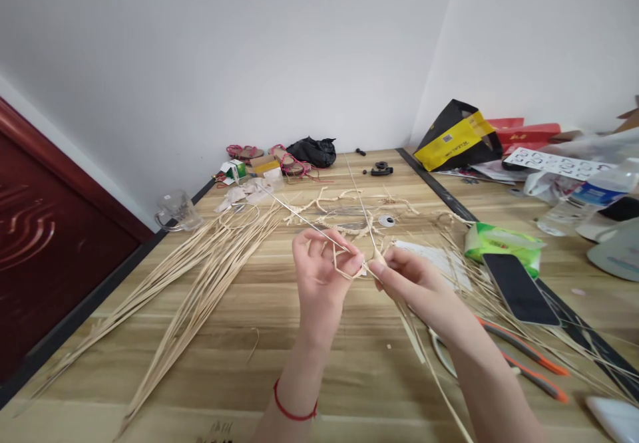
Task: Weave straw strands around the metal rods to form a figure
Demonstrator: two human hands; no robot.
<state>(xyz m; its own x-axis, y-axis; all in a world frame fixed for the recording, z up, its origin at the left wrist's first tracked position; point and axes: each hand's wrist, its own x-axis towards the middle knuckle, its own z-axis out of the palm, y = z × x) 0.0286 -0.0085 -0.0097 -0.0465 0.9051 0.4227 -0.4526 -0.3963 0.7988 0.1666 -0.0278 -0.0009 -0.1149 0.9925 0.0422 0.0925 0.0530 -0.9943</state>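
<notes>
Straw-coloured strands, far L of phone. L hand, L of phone: narrow pinch, looped strip & thin rod at fingertips. R hand, nearer phone, same side: holding straw work, 2nd rod alongside. Green pkt, just behind phone.

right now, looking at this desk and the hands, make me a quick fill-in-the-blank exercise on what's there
1. The cord around the wrist of the left hand is coloured ____.
2. The right hand pinches pale strands between its fingers and its ____.
3. In the picture, the phone lies to the ____ of the right hand.
4. The black bag by the wall has a broad band coloured ____.

Missing words: red; thumb; right; yellow.
</notes>
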